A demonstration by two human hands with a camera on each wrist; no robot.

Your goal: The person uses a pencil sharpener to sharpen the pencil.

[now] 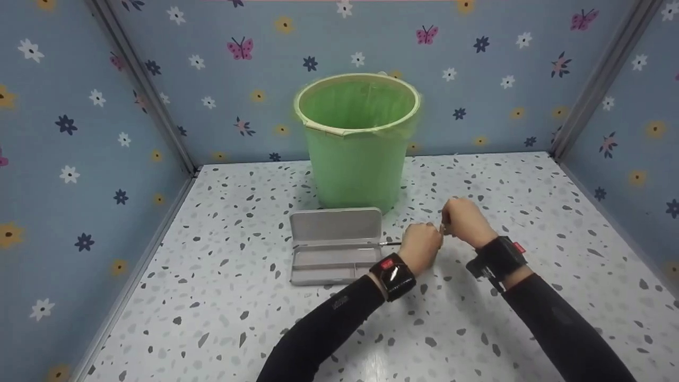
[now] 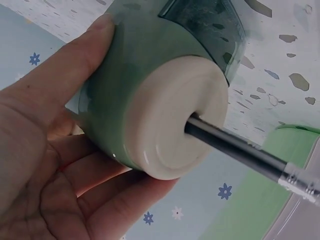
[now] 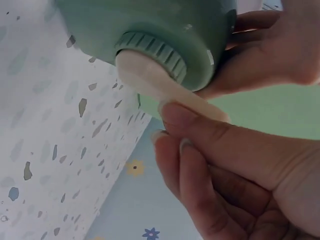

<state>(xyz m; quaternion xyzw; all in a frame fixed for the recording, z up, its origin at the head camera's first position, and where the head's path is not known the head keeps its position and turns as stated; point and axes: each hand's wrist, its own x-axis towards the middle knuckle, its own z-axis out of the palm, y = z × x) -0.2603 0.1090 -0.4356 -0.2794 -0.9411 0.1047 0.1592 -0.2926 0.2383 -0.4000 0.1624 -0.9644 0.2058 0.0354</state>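
My left hand [image 1: 421,246] grips a green hand-crank pencil sharpener [image 2: 117,95], thumb on one side and fingers on the other. A dark pencil [image 2: 235,150] with a pale, shiny band toward its outer end sticks out of the hole in the sharpener's cream face [image 2: 165,120]. A see-through drawer [image 2: 212,30] forms part of its body. On the opposite side, my right hand [image 1: 467,220] pinches the cream crank handle [image 3: 150,77] between thumb and fingers, beside a ridged green collar [image 3: 167,55]. The hands hide most of the sharpener in the head view.
An open grey pencil case [image 1: 336,225] lies left of the hands, its lid raised and its tray divided. Behind it stands a green bin [image 1: 358,170] with a liner over its rim. Patterned blue walls [image 1: 339,26] enclose the speckled tabletop [image 1: 223,318].
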